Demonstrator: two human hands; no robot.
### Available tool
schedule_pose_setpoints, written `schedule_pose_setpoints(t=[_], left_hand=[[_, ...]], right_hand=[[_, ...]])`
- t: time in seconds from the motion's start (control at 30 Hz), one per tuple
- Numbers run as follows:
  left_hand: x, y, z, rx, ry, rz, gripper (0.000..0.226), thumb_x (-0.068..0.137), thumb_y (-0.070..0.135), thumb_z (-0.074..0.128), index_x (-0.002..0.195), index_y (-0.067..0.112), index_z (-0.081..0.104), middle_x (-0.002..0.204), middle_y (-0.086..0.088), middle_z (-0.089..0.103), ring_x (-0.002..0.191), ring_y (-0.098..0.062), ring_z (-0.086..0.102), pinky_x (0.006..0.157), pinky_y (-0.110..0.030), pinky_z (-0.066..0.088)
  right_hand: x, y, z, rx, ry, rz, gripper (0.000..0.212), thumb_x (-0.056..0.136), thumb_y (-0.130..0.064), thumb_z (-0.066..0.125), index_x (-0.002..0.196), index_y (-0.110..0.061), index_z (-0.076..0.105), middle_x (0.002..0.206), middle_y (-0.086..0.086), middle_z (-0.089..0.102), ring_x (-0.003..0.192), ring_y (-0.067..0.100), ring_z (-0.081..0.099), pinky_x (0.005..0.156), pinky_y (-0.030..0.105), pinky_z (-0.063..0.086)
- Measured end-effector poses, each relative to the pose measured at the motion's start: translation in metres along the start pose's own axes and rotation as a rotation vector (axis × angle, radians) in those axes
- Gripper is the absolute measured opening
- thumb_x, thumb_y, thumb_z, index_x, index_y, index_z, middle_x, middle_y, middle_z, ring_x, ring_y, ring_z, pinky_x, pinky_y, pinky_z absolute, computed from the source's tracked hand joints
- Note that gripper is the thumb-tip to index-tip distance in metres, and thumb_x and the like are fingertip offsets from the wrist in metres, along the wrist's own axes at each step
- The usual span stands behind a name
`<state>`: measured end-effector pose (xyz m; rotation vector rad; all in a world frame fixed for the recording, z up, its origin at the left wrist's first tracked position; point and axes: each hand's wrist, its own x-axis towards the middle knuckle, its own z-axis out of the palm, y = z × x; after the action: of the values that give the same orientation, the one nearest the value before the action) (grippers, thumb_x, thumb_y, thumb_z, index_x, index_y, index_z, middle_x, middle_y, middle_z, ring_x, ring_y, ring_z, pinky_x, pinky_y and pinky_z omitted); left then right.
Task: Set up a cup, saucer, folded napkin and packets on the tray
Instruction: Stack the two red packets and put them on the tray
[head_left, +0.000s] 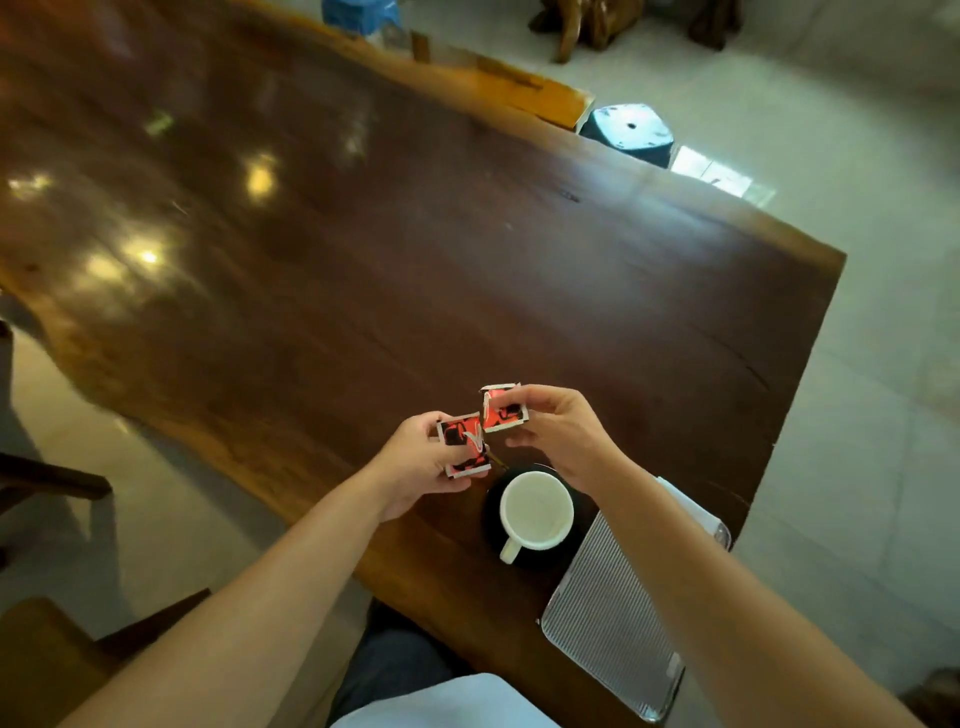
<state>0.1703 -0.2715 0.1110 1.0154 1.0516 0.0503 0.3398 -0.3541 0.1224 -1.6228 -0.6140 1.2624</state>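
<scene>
Both hands hold red-and-black packets above the dark wooden table (415, 249). My left hand (421, 467) grips one packet (464, 444) by its lower end. My right hand (558, 431) pinches a second packet (503, 409) just above and right of the first; their corners touch or overlap. Below them a white cup (536, 512) with its handle toward me stands on a dark saucer (491, 514) on the table. The ribbed silver tray (608, 618) lies to the right of the saucer, partly under my right forearm. A white folded napkin (693, 506) shows at the tray's far end.
The table's right edge runs close beside the tray, with tiled floor beyond. A dark blue stool (628, 132) stands past the table's far edge. A wooden chair (47, 660) sits at the lower left. My lap shows at the bottom centre.
</scene>
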Motion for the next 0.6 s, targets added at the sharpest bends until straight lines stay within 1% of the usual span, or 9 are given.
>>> schedule_pose_setpoints(t=[0.13, 0.27, 0.33, 0.37, 0.4, 0.47, 0.5, 0.53, 0.6], left_hand=[[-0.020, 0.009, 0.012, -0.061, -0.082, 0.030, 0.024, 0.101, 0.003, 0.053, 0.123, 0.007, 0.062, 0.116, -0.015, 0.074, 0.103, -0.025, 0.075, 0.079, -0.037, 0.060], [-0.035, 0.011, 0.023, -0.143, -0.180, 0.046, 0.028, 0.103, 0.008, 0.045, 0.126, 0.003, 0.061, 0.115, -0.021, 0.073, 0.105, -0.033, 0.073, 0.078, -0.039, 0.062], [-0.041, 0.012, 0.031, -0.134, -0.232, 0.068, 0.026, 0.102, 0.012, 0.053, 0.125, 0.003, 0.061, 0.110, -0.018, 0.075, 0.100, -0.031, 0.075, 0.075, -0.037, 0.062], [-0.044, 0.012, 0.035, -0.104, -0.260, 0.096, 0.028, 0.100, 0.015, 0.059, 0.125, 0.003, 0.062, 0.109, -0.016, 0.076, 0.099, -0.030, 0.075, 0.076, -0.036, 0.062], [-0.046, 0.011, 0.039, -0.058, -0.287, 0.127, 0.031, 0.098, 0.019, 0.064, 0.125, 0.005, 0.063, 0.110, -0.014, 0.076, 0.101, -0.028, 0.075, 0.078, -0.036, 0.062], [-0.050, 0.009, 0.048, 0.061, -0.316, 0.187, 0.035, 0.094, 0.025, 0.070, 0.125, 0.010, 0.065, 0.115, -0.010, 0.076, 0.106, -0.026, 0.073, 0.086, -0.038, 0.061], [-0.052, 0.008, 0.053, 0.109, -0.308, 0.214, 0.034, 0.094, 0.026, 0.070, 0.124, 0.011, 0.066, 0.115, -0.009, 0.076, 0.107, -0.025, 0.073, 0.089, -0.041, 0.061], [-0.053, 0.006, 0.059, 0.140, -0.288, 0.240, 0.031, 0.095, 0.025, 0.069, 0.123, 0.010, 0.067, 0.113, -0.010, 0.076, 0.106, -0.026, 0.073, 0.090, -0.044, 0.060], [-0.054, 0.004, 0.067, 0.166, -0.254, 0.268, 0.025, 0.099, 0.019, 0.064, 0.119, 0.006, 0.069, 0.111, -0.016, 0.076, 0.103, -0.030, 0.074, 0.090, -0.049, 0.060]], right_hand=[[-0.037, -0.006, -0.011, 0.093, -0.094, -0.010, 0.046, 0.089, 0.016, 0.043, 0.100, -0.011, 0.079, 0.111, 0.017, 0.073, 0.099, 0.030, 0.071, 0.070, 0.028, 0.056], [-0.065, -0.005, -0.016, 0.055, -0.040, -0.106, 0.033, 0.094, 0.010, 0.050, 0.105, -0.007, 0.077, 0.109, 0.022, 0.073, 0.089, 0.025, 0.068, 0.072, 0.029, 0.053], [-0.073, -0.001, -0.015, 0.024, 0.018, -0.170, 0.034, 0.092, 0.011, 0.057, 0.110, -0.012, 0.075, 0.104, 0.023, 0.074, 0.085, 0.027, 0.067, 0.078, 0.038, 0.054], [-0.077, 0.002, -0.015, 0.021, 0.036, -0.195, 0.041, 0.089, 0.011, 0.062, 0.115, -0.019, 0.074, 0.102, 0.020, 0.075, 0.083, 0.026, 0.068, 0.080, 0.041, 0.054], [-0.080, 0.006, -0.014, 0.024, 0.042, -0.214, 0.053, 0.086, 0.011, 0.067, 0.124, -0.026, 0.068, 0.102, 0.014, 0.076, 0.081, 0.023, 0.069, 0.078, 0.040, 0.054], [-0.085, 0.014, -0.013, 0.022, 0.034, -0.219, 0.082, 0.080, 0.008, 0.076, 0.142, -0.037, 0.048, 0.110, 0.005, 0.072, 0.081, 0.020, 0.071, 0.078, 0.035, 0.058], [-0.088, 0.019, -0.013, 0.011, 0.021, -0.210, 0.089, 0.079, 0.006, 0.078, 0.147, -0.037, 0.041, 0.114, 0.003, 0.070, 0.082, 0.019, 0.072, 0.078, 0.035, 0.059], [-0.091, 0.024, -0.012, -0.002, 0.009, -0.203, 0.087, 0.078, 0.005, 0.079, 0.146, -0.034, 0.042, 0.114, 0.005, 0.070, 0.082, 0.019, 0.071, 0.075, 0.035, 0.058], [-0.098, 0.029, -0.012, -0.042, 0.007, -0.212, 0.057, 0.080, 0.000, 0.078, 0.129, -0.023, 0.061, 0.103, 0.010, 0.074, 0.078, 0.021, 0.068, 0.066, 0.036, 0.055]])
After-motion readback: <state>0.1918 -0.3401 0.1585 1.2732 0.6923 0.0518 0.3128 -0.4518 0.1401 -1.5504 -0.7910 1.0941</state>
